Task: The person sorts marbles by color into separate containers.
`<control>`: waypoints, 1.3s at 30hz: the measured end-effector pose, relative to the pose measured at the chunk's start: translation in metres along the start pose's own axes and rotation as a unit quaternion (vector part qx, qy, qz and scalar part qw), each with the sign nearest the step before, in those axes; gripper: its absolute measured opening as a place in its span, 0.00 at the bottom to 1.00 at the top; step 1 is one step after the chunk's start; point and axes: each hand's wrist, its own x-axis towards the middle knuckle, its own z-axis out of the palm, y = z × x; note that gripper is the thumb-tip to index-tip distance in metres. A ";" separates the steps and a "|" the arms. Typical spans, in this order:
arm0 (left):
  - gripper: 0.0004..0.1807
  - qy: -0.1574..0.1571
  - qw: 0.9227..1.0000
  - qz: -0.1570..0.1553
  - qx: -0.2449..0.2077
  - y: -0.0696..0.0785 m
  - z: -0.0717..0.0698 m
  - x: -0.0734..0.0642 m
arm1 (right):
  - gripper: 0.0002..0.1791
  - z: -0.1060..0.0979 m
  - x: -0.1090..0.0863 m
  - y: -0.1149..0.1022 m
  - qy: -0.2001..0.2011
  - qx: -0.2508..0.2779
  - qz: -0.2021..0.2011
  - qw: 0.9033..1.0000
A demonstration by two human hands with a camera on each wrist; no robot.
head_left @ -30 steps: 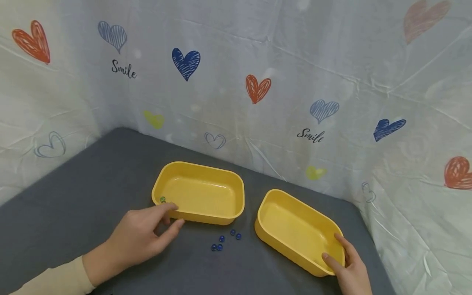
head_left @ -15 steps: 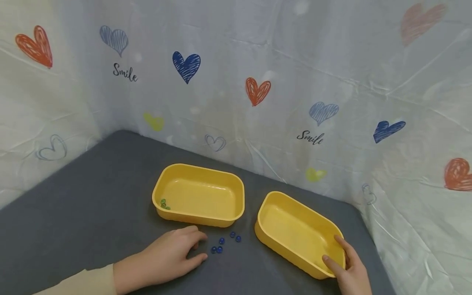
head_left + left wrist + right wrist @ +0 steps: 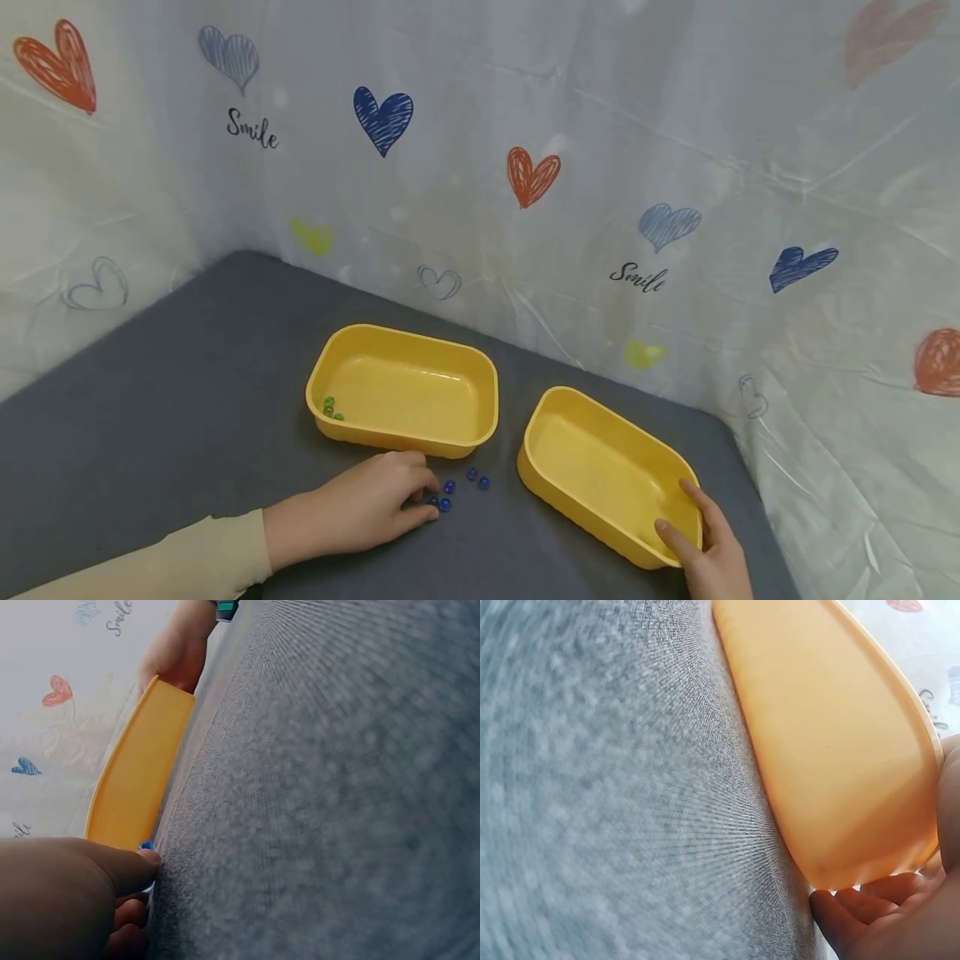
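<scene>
Several blue glass marbles (image 3: 472, 474) lie on the dark grey cloth, in front of the gap between two yellow trays. At the leftmost of them is my left hand (image 3: 363, 504), its thumb and forefinger parted on either side of a blue marble. In the left wrist view, a blue marble (image 3: 146, 845) shows right at the thumb tip. My right hand (image 3: 716, 550) grips the near right corner of the right yellow tray (image 3: 573, 512), thumb inside the rim. Its fingers (image 3: 840, 919) curl round the tray's end in the right wrist view.
The left yellow tray (image 3: 401, 446) stands behind my left hand, with a few green marbles (image 3: 329, 407) in its near left corner. A white curtain (image 3: 465, 100) printed with hearts rises along the back and sides of the cloth-covered surface (image 3: 187, 400).
My left hand has moved right and toward me, from the left tray's near rim down to the blue marbles. Green marbles it partly covered now show. The right hand keeps its grip.
</scene>
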 end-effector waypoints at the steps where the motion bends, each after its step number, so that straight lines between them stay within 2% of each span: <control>1: 0.10 0.002 1.000 0.005 0.001 0.000 0.000 0.000 | 0.61 0.000 0.000 0.000 0.001 0.001 0.001 1.000; 5: 0.07 0.004 1.000 0.012 -0.008 -0.001 -0.001 0.000 | 0.60 0.001 -0.001 0.001 0.002 -0.002 -0.001 1.000; 11: 0.07 0.005 0.999 -0.008 -0.036 -0.003 0.000 -0.001 | 0.60 0.004 0.000 0.000 -0.001 -0.005 0.005 1.000; 19: 0.05 0.031 0.999 0.007 -0.040 -0.004 -0.001 0.001 | 0.59 0.005 -0.001 -0.002 0.006 -0.007 0.004 1.000; 24: 0.06 0.042 0.998 0.009 -0.039 0.001 -0.005 0.005 | 0.59 0.005 -0.002 -0.004 0.007 -0.011 -0.006 1.000; 30: 0.08 0.046 0.996 0.018 -0.070 0.017 -0.008 0.017 | 0.58 0.006 -0.001 -0.005 0.007 -0.007 -0.005 1.000; 35: 0.09 0.056 0.993 0.055 -0.085 0.037 -0.004 0.031 | 0.57 0.005 -0.001 -0.003 0.010 0.000 -0.007 1.000; 39: 0.09 0.058 0.991 0.085 -0.091 0.055 -0.001 0.048 | 0.55 0.004 -0.002 -0.002 0.015 0.008 -0.013 1.000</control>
